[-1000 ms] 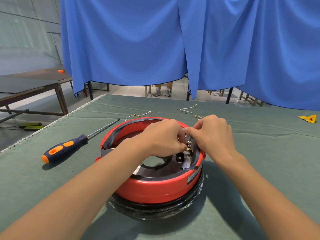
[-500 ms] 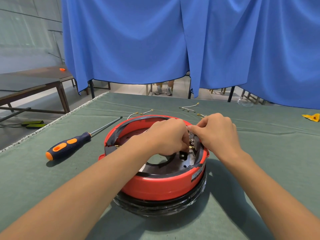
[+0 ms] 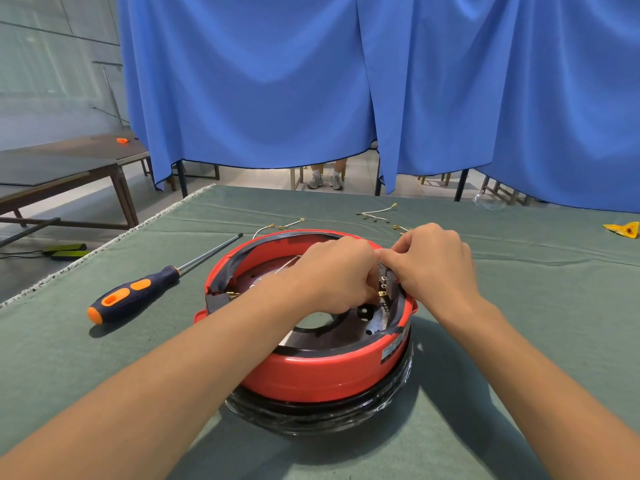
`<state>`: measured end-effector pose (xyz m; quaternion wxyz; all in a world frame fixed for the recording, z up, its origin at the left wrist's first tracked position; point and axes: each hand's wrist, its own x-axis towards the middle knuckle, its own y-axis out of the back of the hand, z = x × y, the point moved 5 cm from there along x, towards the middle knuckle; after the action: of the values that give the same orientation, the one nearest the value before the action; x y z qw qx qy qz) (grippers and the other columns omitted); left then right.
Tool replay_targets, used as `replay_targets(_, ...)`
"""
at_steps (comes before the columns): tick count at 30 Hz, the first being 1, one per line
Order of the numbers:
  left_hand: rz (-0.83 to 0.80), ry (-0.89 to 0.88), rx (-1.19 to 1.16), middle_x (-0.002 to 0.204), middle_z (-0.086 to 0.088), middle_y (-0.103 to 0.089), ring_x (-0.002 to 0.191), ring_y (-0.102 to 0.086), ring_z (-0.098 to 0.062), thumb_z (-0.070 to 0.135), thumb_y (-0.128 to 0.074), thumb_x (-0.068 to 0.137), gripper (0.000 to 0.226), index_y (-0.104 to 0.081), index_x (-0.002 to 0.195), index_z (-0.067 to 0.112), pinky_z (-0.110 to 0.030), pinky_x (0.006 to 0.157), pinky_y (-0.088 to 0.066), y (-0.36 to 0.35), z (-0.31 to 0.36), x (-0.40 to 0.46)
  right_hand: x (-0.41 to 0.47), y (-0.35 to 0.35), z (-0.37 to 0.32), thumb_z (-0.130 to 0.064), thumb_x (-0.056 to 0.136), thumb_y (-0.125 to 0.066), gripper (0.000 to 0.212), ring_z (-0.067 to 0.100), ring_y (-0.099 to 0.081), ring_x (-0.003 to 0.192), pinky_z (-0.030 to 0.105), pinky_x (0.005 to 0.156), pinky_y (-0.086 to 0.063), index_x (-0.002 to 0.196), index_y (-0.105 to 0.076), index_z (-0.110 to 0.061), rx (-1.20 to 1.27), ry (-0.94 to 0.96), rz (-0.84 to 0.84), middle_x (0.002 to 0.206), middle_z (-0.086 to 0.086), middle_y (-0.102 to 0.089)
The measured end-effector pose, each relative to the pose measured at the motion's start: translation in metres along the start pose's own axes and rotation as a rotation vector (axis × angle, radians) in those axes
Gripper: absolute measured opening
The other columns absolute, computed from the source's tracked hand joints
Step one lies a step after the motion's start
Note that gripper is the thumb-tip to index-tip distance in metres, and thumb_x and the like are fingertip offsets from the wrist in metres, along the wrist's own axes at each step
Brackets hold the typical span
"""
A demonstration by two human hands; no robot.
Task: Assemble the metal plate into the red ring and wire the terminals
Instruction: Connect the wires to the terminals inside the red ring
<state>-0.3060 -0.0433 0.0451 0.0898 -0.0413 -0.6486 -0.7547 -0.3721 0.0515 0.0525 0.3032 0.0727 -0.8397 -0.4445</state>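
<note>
Both hands curl over the red ring [image 3: 322,372] at 2 o'clock: left hand [image 3: 341,275] pinches a brass terminal [image 3: 382,293]; right hand [image 3: 433,268] pinches something I cannot make out.

The ring [image 3: 311,372] sits on the table [image 3: 536,306] straight before the person, stacked on a wrapped base [image 3: 311,415], with the metal plate [image 3: 346,336] inside it. Both hands reach in over its far right side, the left hand [image 3: 337,277] just left of the right hand [image 3: 434,265], meeting above the terminals [image 3: 382,293]. A screwdriver [image 3: 138,291] lies to the left of the ring, loose wires [image 3: 375,213] lie behind it, and a curtain [image 3: 311,81] hangs beyond the table's far edge.
</note>
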Motion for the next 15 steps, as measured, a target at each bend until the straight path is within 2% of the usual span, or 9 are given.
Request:
replay_targets(2, 0.000, -0.002, -0.003, 0.077, -0.001, -0.067, 0.077, -0.059, -0.027, 0.028, -0.065, 0.081, 0.010, -0.072, 0.083, 0.020, -0.032, 0.062, -0.047, -0.0001, 0.0001, -0.0002, 0.0007, 0.0003, -0.0007, -0.045, 0.082, -0.066, 0.032, 0.028, -0.052, 0.072, 0.030, 0.063, -0.034, 0.073, -0.074, -0.016, -0.019, 0.001, 0.009, 0.074, 0.008, -0.068)
replay_targets(6, -0.002, 0.007, -0.018, 0.075, -0.001, -0.067, 0.076, -0.059, -0.026, 0.027, -0.065, 0.082, 0.011, -0.074, 0.081, 0.021, -0.032, 0.062, -0.047, 0.0009, -0.0002, -0.0003, 0.0025, -0.0013, -0.0022, -0.047, 0.083, -0.065, 0.033, 0.034, -0.061, 0.083, 0.030, 0.064, -0.035, 0.077, -0.074, -0.016, -0.079, 0.028, 0.014, 0.077, 0.010, -0.069)
replay_targets(12, -0.003, 0.031, -0.065, 0.069, -0.003, -0.066, 0.074, -0.061, -0.026, 0.023, -0.065, 0.081, 0.011, -0.074, 0.078, 0.017, -0.032, 0.060, -0.047, -0.0007, 0.0019, 0.0001, 0.0015, 0.0011, -0.0035, -0.047, 0.082, -0.065, 0.034, 0.030, -0.052, 0.071, 0.029, 0.063, -0.033, 0.076, -0.074, -0.015, -0.096, 0.022, 0.033, 0.075, 0.010, -0.069)
replay_targets(15, -0.007, 0.041, -0.083, 0.066, -0.002, -0.065, 0.072, -0.061, -0.026, 0.025, -0.066, 0.080, 0.011, -0.074, 0.076, 0.019, -0.032, 0.061, -0.047, -0.0003, 0.0002, -0.0011, 0.0017, 0.0008, -0.0036, -0.046, 0.083, -0.065, 0.035, 0.031, -0.056, 0.074, 0.029, 0.063, -0.033, 0.075, -0.074, -0.014, -0.102, 0.022, 0.026, 0.073, 0.009, -0.068)
